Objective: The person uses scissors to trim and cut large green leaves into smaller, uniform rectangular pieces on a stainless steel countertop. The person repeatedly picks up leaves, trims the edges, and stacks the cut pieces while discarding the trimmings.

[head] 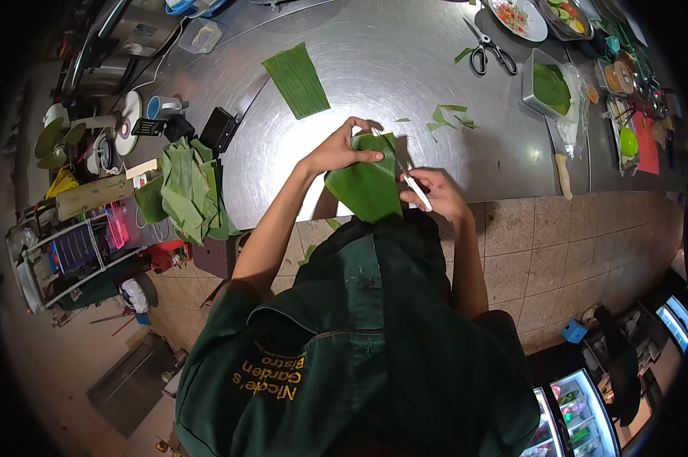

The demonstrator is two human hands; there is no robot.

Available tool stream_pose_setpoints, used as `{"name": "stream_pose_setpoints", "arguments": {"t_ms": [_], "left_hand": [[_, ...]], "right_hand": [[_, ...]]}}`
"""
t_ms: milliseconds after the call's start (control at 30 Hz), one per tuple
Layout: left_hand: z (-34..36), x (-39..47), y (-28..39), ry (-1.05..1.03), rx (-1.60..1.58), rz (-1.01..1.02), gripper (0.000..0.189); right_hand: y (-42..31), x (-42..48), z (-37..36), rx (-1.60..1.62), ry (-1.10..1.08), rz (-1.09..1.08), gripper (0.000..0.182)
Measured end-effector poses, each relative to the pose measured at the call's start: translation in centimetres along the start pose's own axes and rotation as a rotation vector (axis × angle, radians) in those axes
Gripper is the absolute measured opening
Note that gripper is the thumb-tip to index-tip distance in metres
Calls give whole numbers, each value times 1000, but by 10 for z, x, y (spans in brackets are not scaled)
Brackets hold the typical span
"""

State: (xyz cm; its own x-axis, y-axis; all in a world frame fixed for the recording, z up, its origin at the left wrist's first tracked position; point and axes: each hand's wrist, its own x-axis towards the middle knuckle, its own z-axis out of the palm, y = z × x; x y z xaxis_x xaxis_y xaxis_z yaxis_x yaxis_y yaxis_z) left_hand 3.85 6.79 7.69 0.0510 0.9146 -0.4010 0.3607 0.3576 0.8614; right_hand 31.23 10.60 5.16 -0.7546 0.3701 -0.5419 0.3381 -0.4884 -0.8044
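Note:
My left hand (347, 147) pinches the far end of a piece of banana leaf (367, 183), thumb on top and fingers behind it. Around the handles of white-handled scissors (417, 191) my right hand (438, 194) is closed. Their blades run along the leaf's right edge, near its far corner; whether they are parted is hard to make out. A second cut piece of banana leaf (298, 81) lies flat on the steel table (378, 51) beyond my left hand. Thin leaf trimmings (444, 117) are scattered past my right hand.
Black-handled scissors (487, 51) lie at the far right. Nearby, a rectangular container (541, 85) holds cut leaf, and a wooden-handled knife (562, 171) lies at the table's front edge. A stack of banana leaves (190, 191) sits at left, beside a mug (162, 107) and a fan (58, 137).

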Motion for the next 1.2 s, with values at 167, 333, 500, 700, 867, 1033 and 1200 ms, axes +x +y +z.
{"name": "stream_pose_setpoints", "arguments": {"t_ms": [167, 333, 500, 700, 867, 1033, 1200], "left_hand": [[-6, 3, 10, 50, -248, -133, 44], [2, -3, -33, 619, -586, -165, 30], [16, -14, -74, 732, -1034, -269, 38], [23, -18, -108, 725, -1242, -369, 43], [32, -47, -66, 520, -951, -458, 57], [61, -68, -85, 581, -1039, -460, 44], [61, -58, -64, 598, -1288, -422, 20]], "right_hand": [[15, 1, 0, -108, 185, -192, 46], [-1, -24, 11, 82, 140, -94, 40], [11, -26, 38, 121, -84, 71, 40], [3, -1, 44, 54, -16, 270, 51], [3, 3, 41, 22, 14, 318, 48], [10, -9, 42, -38, -55, 314, 44], [9, -15, 29, 69, -83, 420, 45]]}}
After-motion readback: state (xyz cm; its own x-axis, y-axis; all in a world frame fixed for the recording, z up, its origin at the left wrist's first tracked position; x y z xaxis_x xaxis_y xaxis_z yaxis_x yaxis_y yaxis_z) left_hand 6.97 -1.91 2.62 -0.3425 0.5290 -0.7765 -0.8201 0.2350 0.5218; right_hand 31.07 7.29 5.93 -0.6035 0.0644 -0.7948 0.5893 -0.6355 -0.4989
